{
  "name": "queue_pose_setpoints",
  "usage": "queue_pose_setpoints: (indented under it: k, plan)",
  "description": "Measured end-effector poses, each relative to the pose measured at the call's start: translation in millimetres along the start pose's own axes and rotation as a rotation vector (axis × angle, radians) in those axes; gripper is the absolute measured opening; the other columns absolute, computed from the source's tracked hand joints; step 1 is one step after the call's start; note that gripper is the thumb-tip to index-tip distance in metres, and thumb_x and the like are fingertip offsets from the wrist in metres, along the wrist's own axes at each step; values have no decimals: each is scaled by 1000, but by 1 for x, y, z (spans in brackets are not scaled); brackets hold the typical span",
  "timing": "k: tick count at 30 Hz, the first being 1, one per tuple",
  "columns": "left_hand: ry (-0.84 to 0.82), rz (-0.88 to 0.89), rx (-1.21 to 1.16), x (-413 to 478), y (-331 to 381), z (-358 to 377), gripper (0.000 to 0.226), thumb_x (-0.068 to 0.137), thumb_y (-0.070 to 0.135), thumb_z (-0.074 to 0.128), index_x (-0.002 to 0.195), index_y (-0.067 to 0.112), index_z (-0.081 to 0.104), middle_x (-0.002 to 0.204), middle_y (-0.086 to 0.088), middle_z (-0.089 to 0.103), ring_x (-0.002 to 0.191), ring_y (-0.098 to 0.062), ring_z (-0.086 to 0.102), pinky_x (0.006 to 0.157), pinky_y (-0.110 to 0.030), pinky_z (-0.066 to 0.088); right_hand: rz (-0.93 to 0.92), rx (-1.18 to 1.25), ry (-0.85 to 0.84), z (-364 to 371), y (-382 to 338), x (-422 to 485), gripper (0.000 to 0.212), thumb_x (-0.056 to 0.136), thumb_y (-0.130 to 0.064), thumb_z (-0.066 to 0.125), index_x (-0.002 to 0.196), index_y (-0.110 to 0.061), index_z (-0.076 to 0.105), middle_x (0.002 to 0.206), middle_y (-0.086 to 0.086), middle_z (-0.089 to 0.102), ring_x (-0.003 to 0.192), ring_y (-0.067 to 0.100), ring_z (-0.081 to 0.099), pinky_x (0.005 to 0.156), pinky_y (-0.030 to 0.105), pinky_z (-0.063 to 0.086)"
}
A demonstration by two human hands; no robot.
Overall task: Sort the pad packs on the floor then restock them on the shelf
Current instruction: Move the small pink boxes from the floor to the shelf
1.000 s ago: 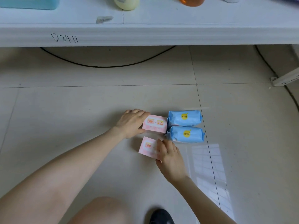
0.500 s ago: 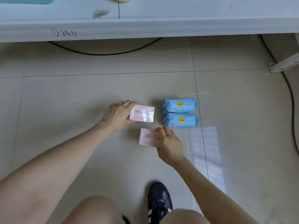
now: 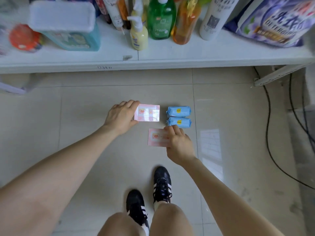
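Two pink pad packs and two blue pad packs lie on the tiled floor below a white shelf (image 3: 153,64). My left hand (image 3: 121,116) grips the left end of the upper pink pack (image 3: 149,113), fingers over its top edge and thumb under. My right hand (image 3: 179,143) rests on the right part of the lower pink pack (image 3: 156,137), covering that end. The far blue pack (image 3: 178,111) and near blue pack (image 3: 179,122) lie side by side just right of the pink ones, touched by neither hand.
The shelf carries a teal box (image 3: 68,26), a yellow pump bottle (image 3: 139,34), green (image 3: 161,19) and orange (image 3: 185,23) bottles, a white bottle (image 3: 214,19) and a purple bag (image 3: 276,23). Black cables (image 3: 269,126) trail at right. My shoes (image 3: 162,184) stand near.
The view has pulled back and tilted up, bringing the shelf's goods into sight. Over the second the pink packs slid left, away from the blue ones. Both hands stay on them.
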State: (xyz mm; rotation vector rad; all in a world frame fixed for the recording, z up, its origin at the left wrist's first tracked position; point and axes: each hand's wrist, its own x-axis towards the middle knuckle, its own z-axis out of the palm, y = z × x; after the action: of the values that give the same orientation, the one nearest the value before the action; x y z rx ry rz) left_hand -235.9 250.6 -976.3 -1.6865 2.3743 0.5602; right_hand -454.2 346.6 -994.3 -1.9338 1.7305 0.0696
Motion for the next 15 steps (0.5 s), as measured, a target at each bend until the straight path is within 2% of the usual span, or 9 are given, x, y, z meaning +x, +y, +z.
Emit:
queue_pose_setpoints:
  k: [10, 15]
  plan:
    - [83, 0, 29, -85, 52, -191, 66, 87, 33, 67, 143, 18, 35, 141, 1, 45, 124, -24, 45, 95, -37, 40, -86, -28, 33, -172, -68, -88, 60, 72, -1, 50, 129, -18, 42, 121, -1, 46, 108, 24, 47, 83, 30, 36]
    - [123, 11, 53, -137, 71, -277, 68, 87, 36, 66, 143, 19, 33, 142, 1, 42, 128, -22, 41, 91, -37, 44, -94, -3, 81, -242, -105, -137, 59, 74, -3, 49, 130, -19, 41, 123, -1, 46, 111, 26, 48, 84, 32, 37]
